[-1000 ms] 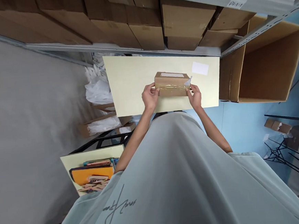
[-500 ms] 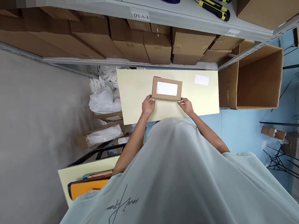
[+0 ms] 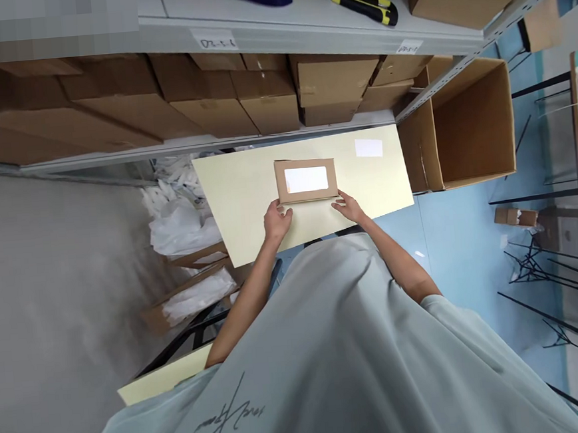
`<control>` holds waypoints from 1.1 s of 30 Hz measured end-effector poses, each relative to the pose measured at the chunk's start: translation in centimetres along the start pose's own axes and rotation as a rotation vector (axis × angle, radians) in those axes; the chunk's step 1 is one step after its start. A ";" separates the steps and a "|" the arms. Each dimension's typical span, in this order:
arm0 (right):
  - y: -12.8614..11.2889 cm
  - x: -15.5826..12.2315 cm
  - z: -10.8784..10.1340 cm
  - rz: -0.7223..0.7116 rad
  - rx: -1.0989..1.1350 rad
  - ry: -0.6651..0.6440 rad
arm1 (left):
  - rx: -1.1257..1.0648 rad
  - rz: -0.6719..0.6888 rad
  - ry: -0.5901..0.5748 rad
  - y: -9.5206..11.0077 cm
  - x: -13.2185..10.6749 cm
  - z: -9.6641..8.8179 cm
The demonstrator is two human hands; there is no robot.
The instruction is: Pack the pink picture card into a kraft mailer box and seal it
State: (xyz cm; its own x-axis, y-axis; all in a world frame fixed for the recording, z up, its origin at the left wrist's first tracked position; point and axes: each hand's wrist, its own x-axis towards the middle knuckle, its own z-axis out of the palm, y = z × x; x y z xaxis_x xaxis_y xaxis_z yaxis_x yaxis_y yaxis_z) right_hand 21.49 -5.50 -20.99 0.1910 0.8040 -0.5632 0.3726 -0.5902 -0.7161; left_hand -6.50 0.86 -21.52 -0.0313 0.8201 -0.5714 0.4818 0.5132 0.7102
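Observation:
A small brown cardboard box (image 3: 281,182) with a white label (image 3: 307,180) on its top lies flat on the pale yellow tabletop (image 3: 238,200). At its near left corner is my left hand (image 3: 276,223), fingertips against the edge, thumb spread and just clear of it. My right hand (image 3: 349,208) is at the near right corner, its forefinger touching there and the thumb apart below the edge. Neither hand wraps round the box. A white paper slip (image 3: 368,147) lies on the tabletop to the right.
Beyond the tabletop stands a shelf (image 3: 305,38) full of cartons (image 3: 336,83), with yellow-black cutters (image 3: 359,1) above. An open large carton (image 3: 474,122) stands to the right. White plastic bags (image 3: 184,225) and a carton of white packing (image 3: 200,293) are on the left.
My view has turned and shifted, tilting the tabletop. The box keeps about the same place on it. Both thumbs have moved a little away from the box's near edge.

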 end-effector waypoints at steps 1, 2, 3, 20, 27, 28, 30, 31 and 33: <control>0.3 0.3 -0.8 0.005 -0.027 0.008 | 0.025 0.000 0.024 0.2 -0.1 0.0; 0.7 0.8 -2.0 0.009 -0.061 0.035 | 0.044 0.015 0.069 0.6 -0.3 -0.1; 1.1 1.5 -3.6 0.013 -0.098 0.079 | 0.055 0.052 0.131 1.1 -0.6 0.0; 5.9 18.3 -18.7 0.107 -0.144 0.480 | 0.113 0.132 -0.162 18.5 9.8 27.1; 5.3 19.4 -16.4 0.120 -0.076 0.449 | 0.238 0.128 -0.116 17.3 8.6 32.0; 5.2 19.6 -16.4 0.125 -0.052 0.454 | 0.246 0.135 -0.115 17.1 8.2 32.2; 5.0 19.9 -16.4 0.139 -0.051 0.477 | 0.253 0.152 -0.119 16.8 7.8 32.5; 4.9 20.0 -16.5 0.153 -0.073 0.492 | 0.247 0.159 -0.122 16.6 7.7 32.6; 4.6 20.1 -16.5 0.181 -0.126 0.500 | 0.218 0.169 -0.116 16.4 7.9 32.8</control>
State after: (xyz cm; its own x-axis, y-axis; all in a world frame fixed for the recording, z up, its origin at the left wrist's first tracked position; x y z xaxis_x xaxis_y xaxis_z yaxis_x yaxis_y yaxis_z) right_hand 41.99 9.13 -28.76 0.6596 0.6449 -0.3860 0.3939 -0.7340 -0.5532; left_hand 29.94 7.43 -27.84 0.1595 0.8482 -0.5051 0.6487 0.2956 0.7013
